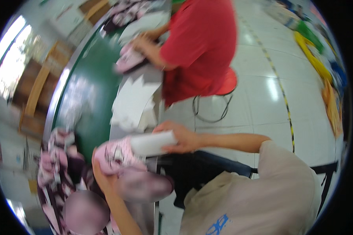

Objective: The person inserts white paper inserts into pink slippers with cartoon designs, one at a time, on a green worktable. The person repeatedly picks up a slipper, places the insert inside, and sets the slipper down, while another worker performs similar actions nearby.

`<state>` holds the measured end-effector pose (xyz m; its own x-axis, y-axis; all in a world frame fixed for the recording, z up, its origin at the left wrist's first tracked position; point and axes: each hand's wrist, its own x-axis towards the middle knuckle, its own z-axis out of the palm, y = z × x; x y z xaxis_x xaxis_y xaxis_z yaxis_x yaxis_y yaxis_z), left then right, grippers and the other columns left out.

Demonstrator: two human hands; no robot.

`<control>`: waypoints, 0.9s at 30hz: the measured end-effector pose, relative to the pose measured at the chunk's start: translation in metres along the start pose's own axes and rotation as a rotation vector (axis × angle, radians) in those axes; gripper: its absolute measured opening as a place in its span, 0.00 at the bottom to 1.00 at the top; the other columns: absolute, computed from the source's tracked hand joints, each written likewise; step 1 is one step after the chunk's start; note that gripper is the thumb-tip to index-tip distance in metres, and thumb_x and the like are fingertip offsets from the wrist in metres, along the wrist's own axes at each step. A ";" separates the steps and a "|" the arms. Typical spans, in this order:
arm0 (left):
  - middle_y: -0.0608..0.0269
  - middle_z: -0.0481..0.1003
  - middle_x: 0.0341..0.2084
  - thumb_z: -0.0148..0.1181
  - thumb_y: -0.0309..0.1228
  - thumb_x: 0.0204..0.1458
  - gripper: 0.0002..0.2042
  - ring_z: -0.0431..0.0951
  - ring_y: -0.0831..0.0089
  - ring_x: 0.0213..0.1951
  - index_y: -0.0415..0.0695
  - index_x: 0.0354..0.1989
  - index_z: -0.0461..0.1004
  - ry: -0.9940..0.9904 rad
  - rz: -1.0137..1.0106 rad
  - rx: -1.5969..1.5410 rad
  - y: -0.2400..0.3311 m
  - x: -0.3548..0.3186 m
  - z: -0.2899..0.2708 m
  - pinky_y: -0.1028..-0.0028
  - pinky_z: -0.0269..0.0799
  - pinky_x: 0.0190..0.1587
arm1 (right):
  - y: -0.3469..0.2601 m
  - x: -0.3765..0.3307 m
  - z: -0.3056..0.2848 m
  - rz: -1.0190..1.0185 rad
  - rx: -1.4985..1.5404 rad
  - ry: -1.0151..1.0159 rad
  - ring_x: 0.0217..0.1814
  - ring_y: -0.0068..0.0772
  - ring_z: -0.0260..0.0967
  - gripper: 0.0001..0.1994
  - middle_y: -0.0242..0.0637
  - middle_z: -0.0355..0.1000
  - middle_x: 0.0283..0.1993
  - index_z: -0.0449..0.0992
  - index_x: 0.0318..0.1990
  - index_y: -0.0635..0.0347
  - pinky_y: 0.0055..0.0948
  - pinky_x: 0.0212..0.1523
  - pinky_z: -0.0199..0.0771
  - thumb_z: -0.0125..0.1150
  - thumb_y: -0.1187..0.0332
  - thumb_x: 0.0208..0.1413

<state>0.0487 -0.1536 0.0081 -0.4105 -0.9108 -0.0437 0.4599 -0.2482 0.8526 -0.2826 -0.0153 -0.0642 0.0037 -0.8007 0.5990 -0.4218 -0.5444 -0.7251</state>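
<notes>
My left hand (pixel 102 172) is wrapped round a pink shoe (pixel 115 156) with dark line drawings on it, above the near end of the workbench. With its fingers closed, my right hand (pixel 182 138) grips a rolled white sheet (pixel 151 143), whose far end meets the shoe's opening. How deep the roll sits inside cannot be made out. Just below the held shoe is a second pink, dark-edged shoe (pixel 145 186), badly blurred.
A pile of pink and dark shoes (pixel 59 164) lies at left beside a green conveyor belt (pixel 92 78). White sheets (pixel 135 102) are stacked on the bench ledge. Beyond, a co-worker in red (pixel 202 39) on a red stool (pixel 228 82) handles another pink shoe (pixel 130 60).
</notes>
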 end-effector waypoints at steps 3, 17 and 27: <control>0.54 0.76 0.63 0.53 0.46 0.73 0.24 0.77 0.61 0.64 0.37 0.65 0.72 0.251 0.011 0.047 -0.010 -0.005 -0.003 0.54 0.71 0.68 | -0.015 -0.001 -0.019 0.027 -0.075 -0.161 0.58 0.50 0.73 0.24 0.41 0.76 0.57 0.78 0.59 0.58 0.43 0.59 0.75 0.75 0.64 0.55; 0.57 0.81 0.48 0.54 0.46 0.73 0.22 0.83 0.68 0.49 0.34 0.53 0.76 0.446 0.142 0.204 -0.007 -0.012 0.024 0.65 0.81 0.54 | -0.044 0.024 -0.031 -0.078 -0.330 -0.177 0.51 0.48 0.72 0.21 0.37 0.76 0.53 0.81 0.50 0.60 0.42 0.52 0.74 0.79 0.68 0.48; 0.62 0.82 0.44 0.53 0.44 0.75 0.19 0.83 0.75 0.43 0.37 0.48 0.78 0.457 0.156 0.256 -0.011 -0.003 0.022 0.70 0.80 0.49 | -0.040 0.019 -0.059 0.114 0.144 -0.526 0.48 0.40 0.75 0.17 0.38 0.78 0.47 0.80 0.49 0.61 0.38 0.50 0.74 0.74 0.66 0.53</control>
<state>0.0273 -0.1404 0.0106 0.0573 -0.9951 -0.0800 0.2578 -0.0627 0.9642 -0.3196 0.0063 -0.0041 0.4326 -0.8535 0.2903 -0.3178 -0.4457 -0.8368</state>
